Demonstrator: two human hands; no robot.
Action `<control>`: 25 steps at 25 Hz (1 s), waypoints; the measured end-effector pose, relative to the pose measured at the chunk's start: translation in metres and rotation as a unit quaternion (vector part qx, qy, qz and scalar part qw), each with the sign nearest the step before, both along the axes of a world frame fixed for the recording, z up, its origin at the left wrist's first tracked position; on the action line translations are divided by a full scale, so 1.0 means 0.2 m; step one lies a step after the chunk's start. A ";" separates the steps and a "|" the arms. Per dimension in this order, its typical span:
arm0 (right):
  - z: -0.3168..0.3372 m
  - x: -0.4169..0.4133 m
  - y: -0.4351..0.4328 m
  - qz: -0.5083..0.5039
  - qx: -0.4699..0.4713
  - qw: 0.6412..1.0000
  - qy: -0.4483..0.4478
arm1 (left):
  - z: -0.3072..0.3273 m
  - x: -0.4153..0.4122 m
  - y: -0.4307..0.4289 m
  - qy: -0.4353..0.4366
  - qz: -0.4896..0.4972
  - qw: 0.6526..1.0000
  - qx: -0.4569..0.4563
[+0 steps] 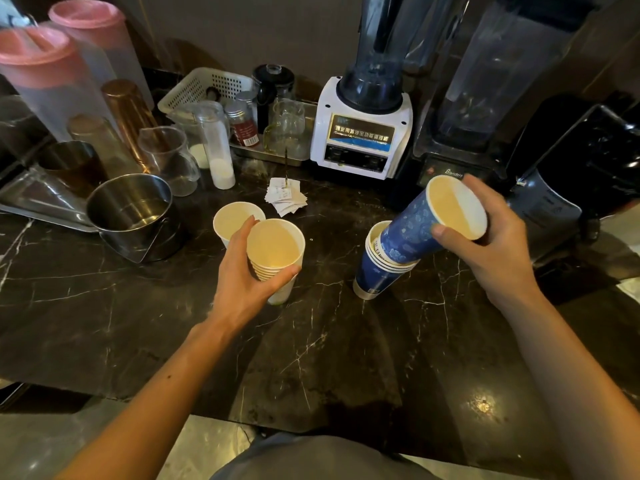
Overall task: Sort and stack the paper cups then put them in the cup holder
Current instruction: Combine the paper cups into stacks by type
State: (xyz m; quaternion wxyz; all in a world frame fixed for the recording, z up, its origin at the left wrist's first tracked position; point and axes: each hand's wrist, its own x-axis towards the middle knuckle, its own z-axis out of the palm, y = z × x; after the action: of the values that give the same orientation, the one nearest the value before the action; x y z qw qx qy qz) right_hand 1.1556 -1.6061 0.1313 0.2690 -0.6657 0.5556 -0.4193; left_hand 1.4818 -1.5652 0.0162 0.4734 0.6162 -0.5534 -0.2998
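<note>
Masking rear cup (pixel 229 218), left grip (pixel 242 275) round white stack (pixel 273 245); right grip (pixel 491 247) round blue cup (pixel 410 233).

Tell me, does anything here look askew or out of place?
The blue stack looks tilted as the right hand holds a slanted blue cup in its top. Loose paper slips lie in a heap by the white blender. No spill shows.

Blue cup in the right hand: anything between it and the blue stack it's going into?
Nothing visible. The right hand holds the blue cup tilted, its base at the open mouth of the blue stack. The white stack in the left hand stands apart, to the left.
</note>
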 end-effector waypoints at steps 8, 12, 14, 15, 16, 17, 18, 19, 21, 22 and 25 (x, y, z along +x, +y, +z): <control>-0.16 0.06 -0.04 0.030 0.090 0.989 0.118 | -0.01 0.00 0.01 0.007 0.000 1.000 -0.009; -0.25 0.08 -0.05 0.044 0.166 0.966 0.195 | -0.01 0.00 0.01 0.011 -0.002 1.000 -0.015; -0.27 0.08 -0.05 0.042 0.176 0.964 0.194 | -0.01 0.00 0.01 0.016 -0.003 1.000 -0.012; -0.28 0.09 -0.05 0.045 0.173 0.964 0.196 | -0.01 0.00 0.01 0.018 -0.002 1.000 -0.009; -0.28 0.10 -0.05 0.050 0.170 0.963 0.202 | -0.01 0.00 0.02 0.020 -0.002 1.000 -0.008; -0.28 0.10 -0.05 0.056 0.168 0.961 0.210 | -0.01 0.00 0.02 0.019 -0.001 1.000 -0.009; -0.28 0.10 -0.06 0.065 0.171 0.959 0.218 | 0.00 0.00 0.02 0.018 0.000 1.000 -0.009; -0.26 0.10 -0.07 0.074 0.173 0.956 0.226 | -0.01 0.00 0.02 0.017 -0.002 1.000 -0.008; -0.20 0.12 -0.09 0.086 0.161 0.955 0.232 | 0.00 0.00 0.02 0.025 -0.008 1.000 0.001; -0.16 0.15 -0.10 0.089 0.146 0.958 0.228 | 0.00 0.01 0.03 0.030 -0.010 0.999 0.005; -0.08 0.32 -0.16 0.117 0.095 0.969 0.196 | -0.01 0.01 0.06 0.037 -0.014 0.999 0.007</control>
State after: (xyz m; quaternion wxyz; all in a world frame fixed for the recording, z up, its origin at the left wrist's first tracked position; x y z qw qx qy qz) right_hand 1.2198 -1.6385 0.1157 0.2647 -0.7667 0.5527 -0.1915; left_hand 1.4846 -1.5529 0.0151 0.4849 0.6001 -0.5425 -0.3325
